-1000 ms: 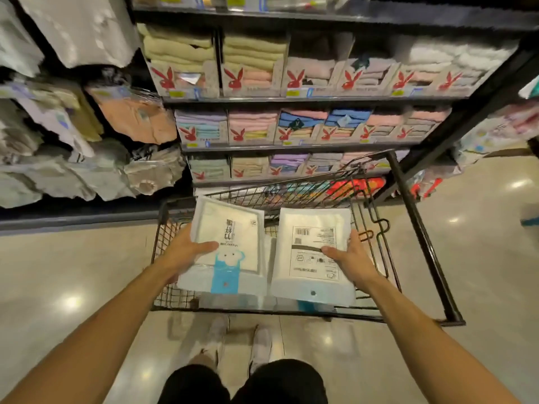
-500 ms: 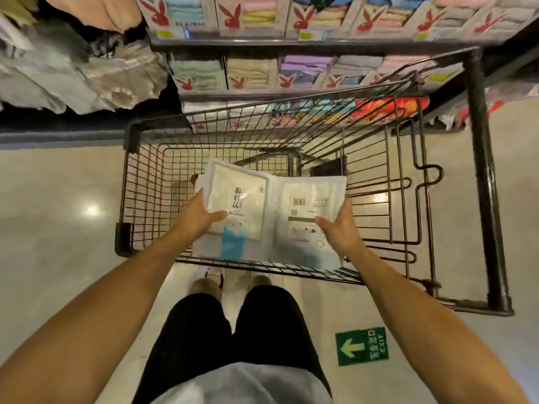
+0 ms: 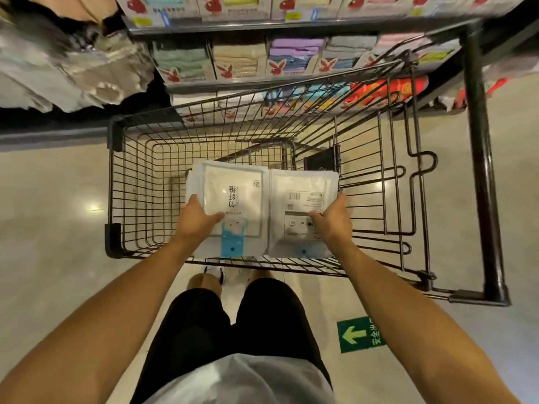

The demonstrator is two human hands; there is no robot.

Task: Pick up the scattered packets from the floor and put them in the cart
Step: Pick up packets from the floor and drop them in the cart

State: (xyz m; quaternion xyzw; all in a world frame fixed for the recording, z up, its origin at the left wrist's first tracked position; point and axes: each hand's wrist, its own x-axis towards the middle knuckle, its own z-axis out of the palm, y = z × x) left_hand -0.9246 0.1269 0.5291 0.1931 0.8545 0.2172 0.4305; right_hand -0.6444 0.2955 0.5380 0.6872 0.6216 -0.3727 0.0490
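Nearest, on the polished beige floor (image 3: 58, 228) by the person's legs, is a green arrow sticker (image 3: 360, 335); no loose packets on the bits of floor in view, tho most of it is out of frame, so can't say if more are left. Next up: left hand (image 3: 198, 220) clamped on the left packet (image 3: 236, 196), thumb on top, fingers hidden under it; right hand (image 3: 332, 223) pinches the right packet (image 3: 300, 199) the same way. Both packets sit side by side, edges touching, held roughly flat inside the cart (image 3: 116, 182) basket, above its near half, not yet let go. So approx this pair is at the drop-off step; release is what's left. Packets: flat rectangles, glossy clear wrap over white folded contents, blue tab at the near edge; left shows dark printed characters, right a barcode label. Cart: black wire grid, thick tube frame on the right, a dark item (image 3: 319, 163) at its far side, can't tell what. Beyond, a shelf (image 3: 291, 24) w/ pastel folded towels (image 3: 239, 58) in card sleeves w/ a red rabbit logo.
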